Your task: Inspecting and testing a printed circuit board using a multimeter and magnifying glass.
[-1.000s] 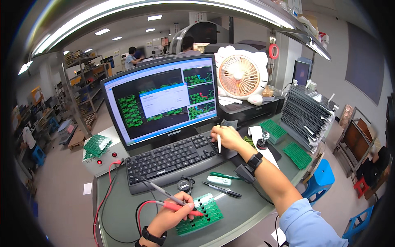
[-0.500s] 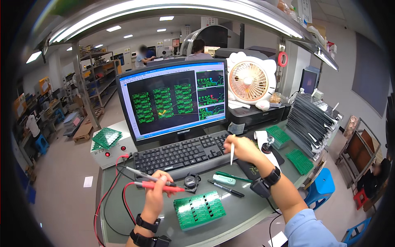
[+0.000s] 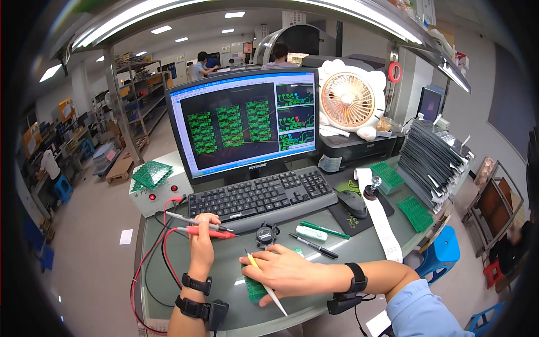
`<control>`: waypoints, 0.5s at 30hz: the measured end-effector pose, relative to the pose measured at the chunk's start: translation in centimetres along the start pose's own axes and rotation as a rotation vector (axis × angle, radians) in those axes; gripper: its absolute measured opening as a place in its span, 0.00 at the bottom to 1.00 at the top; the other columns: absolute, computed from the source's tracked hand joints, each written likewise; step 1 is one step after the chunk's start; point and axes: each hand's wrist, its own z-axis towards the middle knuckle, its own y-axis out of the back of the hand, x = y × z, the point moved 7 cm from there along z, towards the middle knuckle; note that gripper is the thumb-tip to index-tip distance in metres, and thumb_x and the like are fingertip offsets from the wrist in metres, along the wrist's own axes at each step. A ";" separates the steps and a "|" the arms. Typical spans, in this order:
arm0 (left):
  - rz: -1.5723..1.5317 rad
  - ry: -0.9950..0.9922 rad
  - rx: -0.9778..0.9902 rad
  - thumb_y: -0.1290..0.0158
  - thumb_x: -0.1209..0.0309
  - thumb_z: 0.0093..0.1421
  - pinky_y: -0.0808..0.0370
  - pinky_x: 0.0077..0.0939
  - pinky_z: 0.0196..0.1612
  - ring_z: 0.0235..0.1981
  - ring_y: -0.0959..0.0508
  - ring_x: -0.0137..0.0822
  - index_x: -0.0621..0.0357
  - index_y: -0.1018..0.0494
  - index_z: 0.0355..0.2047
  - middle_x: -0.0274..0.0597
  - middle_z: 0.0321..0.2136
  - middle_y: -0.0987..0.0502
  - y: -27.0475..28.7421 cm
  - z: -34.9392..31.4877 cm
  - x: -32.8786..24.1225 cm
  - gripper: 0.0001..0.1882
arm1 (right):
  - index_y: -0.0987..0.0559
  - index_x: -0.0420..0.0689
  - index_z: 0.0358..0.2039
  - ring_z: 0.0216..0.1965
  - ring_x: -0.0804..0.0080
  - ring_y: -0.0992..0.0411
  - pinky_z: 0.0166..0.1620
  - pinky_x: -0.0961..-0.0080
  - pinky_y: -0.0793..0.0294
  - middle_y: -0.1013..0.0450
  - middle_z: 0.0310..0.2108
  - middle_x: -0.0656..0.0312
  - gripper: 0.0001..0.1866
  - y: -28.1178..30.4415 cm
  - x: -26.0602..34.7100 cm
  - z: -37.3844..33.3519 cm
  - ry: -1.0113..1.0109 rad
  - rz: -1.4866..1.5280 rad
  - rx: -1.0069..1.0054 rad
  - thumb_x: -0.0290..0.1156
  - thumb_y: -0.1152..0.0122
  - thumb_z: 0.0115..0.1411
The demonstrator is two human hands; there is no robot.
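My left hand (image 3: 202, 241) is closed round two test probes, a red probe (image 3: 223, 233) and a grey probe (image 3: 182, 218), whose tips point right above the desk. Leads run from them toward a white box with red terminals (image 3: 163, 194). My right hand (image 3: 283, 272) lies over a stack of green circuit boards (image 3: 254, 289), hiding most of it. Gripped in that hand is a slim white-and-yellow pen-like tool (image 3: 275, 297), slanting across the hand with its white end toward me. Just beyond the boards sits a small round black device (image 3: 265, 235).
A black marker (image 3: 314, 246), a pale mint case (image 3: 311, 233) and a green pen (image 3: 324, 230) lie right of centre. Behind them are a keyboard (image 3: 264, 196), a mouse (image 3: 352, 203) and a monitor (image 3: 241, 123). More green boards (image 3: 415, 213) and a tall file stack (image 3: 429, 163) stand right.
My right hand has come from beside the keyboard down and left onto the circuit boards, bringing the pen-like tool. My left hand with the probes has shifted slightly up and left.
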 end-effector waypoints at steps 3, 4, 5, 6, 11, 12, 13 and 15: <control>-0.010 0.033 -0.020 0.67 0.65 0.68 0.31 0.26 0.42 0.33 0.29 0.33 0.63 0.31 0.28 0.41 0.31 0.27 0.7 -0.1 0.3 0.19 | 0.32 0.43 0.49 0.57 0.60 0.34 0.53 0.59 0.34 0.36 0.59 0.53 0.36 -0.6 -0.1 0.9 -0.042 0.007 0.098 0.53 0.31 0.46; -0.015 0.037 -0.018 0.67 0.65 0.68 0.31 0.26 0.42 0.33 0.29 0.33 0.63 0.31 0.28 0.41 0.31 0.27 0.6 -0.1 0.3 0.19 | 0.32 0.44 0.48 0.57 0.60 0.34 0.52 0.59 0.34 0.36 0.59 0.54 0.36 -0.8 -0.2 0.9 -0.052 0.005 0.108 0.52 0.31 0.45; -0.011 0.071 -0.015 0.67 0.65 0.67 0.32 0.26 0.41 0.33 0.30 0.31 0.63 0.31 0.28 0.39 0.29 0.28 0.5 -0.1 0.5 0.18 | 0.32 0.45 0.48 0.57 0.61 0.34 0.51 0.59 0.34 0.36 0.59 0.54 0.35 -0.9 -0.4 0.9 -0.063 0.004 0.119 0.51 0.30 0.45; -0.008 0.105 -0.010 0.67 0.66 0.67 0.33 0.25 0.40 0.32 0.30 0.30 0.62 0.31 0.28 0.37 0.28 0.28 0.4 -0.1 0.6 0.18 | 0.32 0.45 0.48 0.57 0.61 0.34 0.51 0.59 0.34 0.36 0.59 0.54 0.35 -0.9 -0.4 0.8 -0.069 0.004 0.124 0.51 0.30 0.45; -0.213 0.252 -0.089 0.64 0.60 0.67 0.39 0.13 0.19 0.17 0.34 0.19 0.56 0.30 0.26 0.33 0.21 0.29 1.1 -0.3 1.3 0.19 | 0.30 0.48 0.48 0.50 0.53 0.28 0.47 0.63 0.25 0.34 0.58 0.50 0.31 6.0 -0.7 -0.3 -0.017 0.126 -0.199 0.44 0.28 0.46; -0.211 0.264 -0.093 0.64 0.60 0.67 0.39 0.13 0.19 0.17 0.34 0.19 0.56 0.30 0.26 0.33 0.21 0.29 1.4 -0.4 1.2 0.19 | 0.28 0.48 0.48 0.52 0.52 0.29 0.49 0.65 0.25 0.34 0.58 0.49 0.29 8.1 -1.2 -0.7 -0.002 0.200 -0.300 0.41 0.28 0.47; -0.270 0.309 -0.068 0.64 0.59 0.68 0.38 0.14 0.18 0.17 0.32 0.20 0.56 0.30 0.27 0.34 0.21 0.28 1.0 -0.3 0.9 0.19 | 0.27 0.47 0.47 0.54 0.54 0.30 0.49 0.65 0.25 0.35 0.59 0.48 0.26 9.8 -2.2 -1.6 -0.037 0.364 -0.374 0.39 0.28 0.48; -0.319 0.371 -0.050 0.64 0.57 0.68 0.37 0.14 0.18 0.17 0.30 0.21 0.56 0.30 0.27 0.36 0.21 0.27 1.0 -0.3 0.3 0.20 | 0.24 0.46 0.43 0.58 0.59 0.32 0.52 0.64 0.27 0.38 0.61 0.46 0.21 11.8 -3.8 -2.8 -0.169 0.747 -0.466 0.33 0.26 0.49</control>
